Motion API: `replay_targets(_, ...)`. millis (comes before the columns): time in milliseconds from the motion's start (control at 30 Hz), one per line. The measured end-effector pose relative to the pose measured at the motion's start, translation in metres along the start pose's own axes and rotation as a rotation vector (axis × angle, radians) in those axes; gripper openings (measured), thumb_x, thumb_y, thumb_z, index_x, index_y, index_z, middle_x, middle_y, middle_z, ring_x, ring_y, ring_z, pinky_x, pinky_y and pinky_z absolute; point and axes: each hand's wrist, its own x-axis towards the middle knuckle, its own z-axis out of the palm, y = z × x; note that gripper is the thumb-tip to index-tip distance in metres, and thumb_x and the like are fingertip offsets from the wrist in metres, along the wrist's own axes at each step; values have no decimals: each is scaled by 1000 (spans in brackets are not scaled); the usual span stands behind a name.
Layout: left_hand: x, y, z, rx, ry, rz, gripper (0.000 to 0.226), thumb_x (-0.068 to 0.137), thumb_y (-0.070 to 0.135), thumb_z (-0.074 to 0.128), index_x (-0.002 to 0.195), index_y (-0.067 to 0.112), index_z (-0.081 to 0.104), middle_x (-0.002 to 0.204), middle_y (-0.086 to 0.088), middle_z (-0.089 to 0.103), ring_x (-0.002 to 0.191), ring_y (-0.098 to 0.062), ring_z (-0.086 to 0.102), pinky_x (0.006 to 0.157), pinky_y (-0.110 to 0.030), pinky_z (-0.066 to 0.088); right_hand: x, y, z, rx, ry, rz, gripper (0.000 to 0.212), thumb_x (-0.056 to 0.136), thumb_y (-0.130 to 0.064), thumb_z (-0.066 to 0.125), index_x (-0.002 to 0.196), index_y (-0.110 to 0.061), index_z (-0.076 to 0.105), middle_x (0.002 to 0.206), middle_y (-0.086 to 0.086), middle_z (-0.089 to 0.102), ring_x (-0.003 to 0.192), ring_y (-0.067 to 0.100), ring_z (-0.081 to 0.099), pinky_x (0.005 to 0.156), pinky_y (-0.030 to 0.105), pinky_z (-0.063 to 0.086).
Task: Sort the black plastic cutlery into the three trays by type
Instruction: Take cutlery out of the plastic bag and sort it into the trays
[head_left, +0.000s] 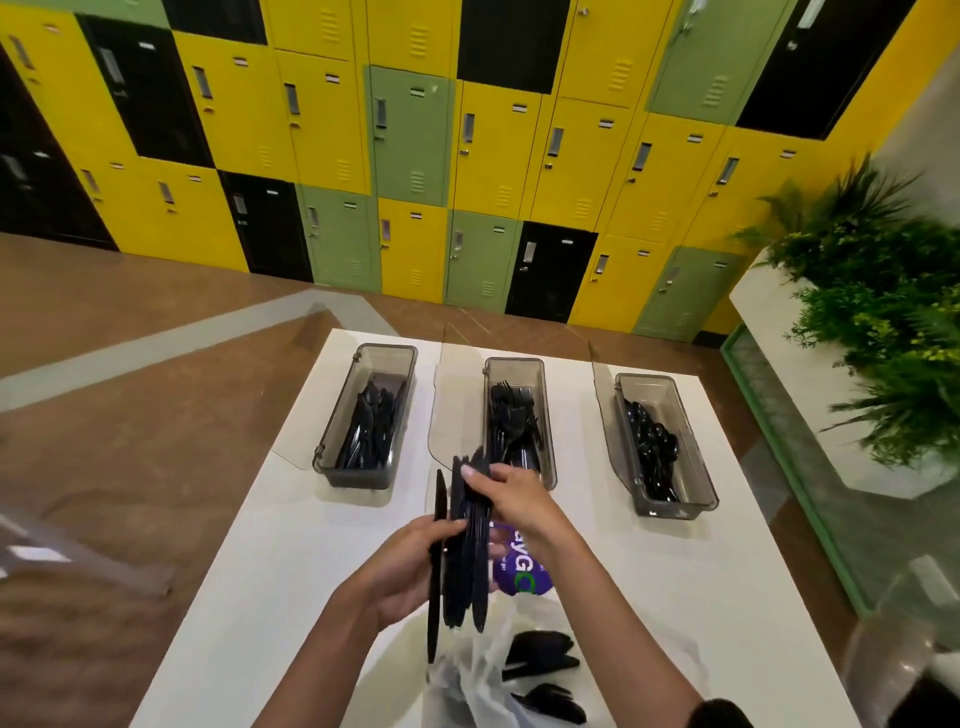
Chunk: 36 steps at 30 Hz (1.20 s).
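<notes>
Three clear trays stand in a row on the white table (270, 545): the left tray (324, 457) holds knives, the middle tray (548, 462) holds forks, the right tray (696, 499) holds spoons. Above the table's middle, a bundle of black knives (465, 540) stands upright between my hands. My left hand (410, 566) grips the bundle at its middle. Its upper ends are held by my right hand (511, 493). Loose black cutlery (540, 660) lies on a white plastic bag (467, 675) near the front edge.
A purple printed bag (519, 569) lies just behind the bundle. Hinged clear lids stand open beside the trays. Yellow, green and black lockers (415, 156) fill the back wall. A planter with green plants (872, 332) stands at the right.
</notes>
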Motion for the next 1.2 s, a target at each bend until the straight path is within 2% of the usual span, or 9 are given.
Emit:
replay_targets(167,-9,16,-31,165,-42,15,29,96,18,47,114,-1,60,100,-21,70,92,-23,70,81,-40,57,19,-1,40,47,-304,118,23,93,-27,61,101,-8,68,102,8,73,94,20,68,86,28,54)
replay_targets(333,-1,36,-60,130,7,104,24,92,21,51,109,5,57,89,-17,71,81,-24,70,83,-42,58,49,-8,72,114,-417,187,13,91,-18,63,95,-8,70,99,10,73,96,25,66,101,41,44)
replay_targets(433,6,46,-80,124,65,130,27,95,20,49,111,0,60,90,-16,72,82,-23,70,75,-32,58,72,-27,88,161,-345,145,11,93,-11,58,92,-6,67,92,11,72,89,25,69,98,42,50)
replay_targets(600,22,53,-109,218,220,198,29,95,27,51,108,5,64,93,-8,75,84,-15,71,76,-26,55,120,-74,110,269,-209,13,14,98,-3,46,97,3,58,96,21,66,66,17,70,66,29,60)
replay_targets(767,40,42,-139,163,501,162,37,88,32,62,107,0,60,98,-15,70,82,-17,67,79,-35,55,178,-96,123,191,49,-109,17,100,-5,44,88,-2,56,87,14,65,51,8,67,51,23,57)
replay_targets(833,49,39,-147,71,642,128,46,88,38,63,112,0,55,95,-15,68,80,-21,67,75,-37,55,194,-89,130,111,98,-103,15,100,-6,45,103,5,55,82,14,65,52,10,67,50,24,57)
replay_targets(933,61,36,-153,-33,748,179,52,89,38,61,121,5,35,98,-13,64,87,-24,67,72,-32,55,211,-62,142,-3,97,-43,27,100,-9,47,117,10,54,100,25,68,69,24,67,67,31,58)
replay_targets(1033,65,37,-147,1,767,213,45,92,26,60,121,13,28,85,-5,60,70,-16,57,66,-28,49,217,-37,149,-187,107,21,31,96,-18,55,120,2,59,113,19,68,99,31,65,91,42,53)
replay_targets(1200,64,31,-148,5,803,203,44,90,27,63,117,13,31,105,-14,57,68,-17,53,63,-28,47,208,-41,147,-426,187,-49,50,97,-18,52,143,-7,37,144,11,46,131,28,46,104,31,37)
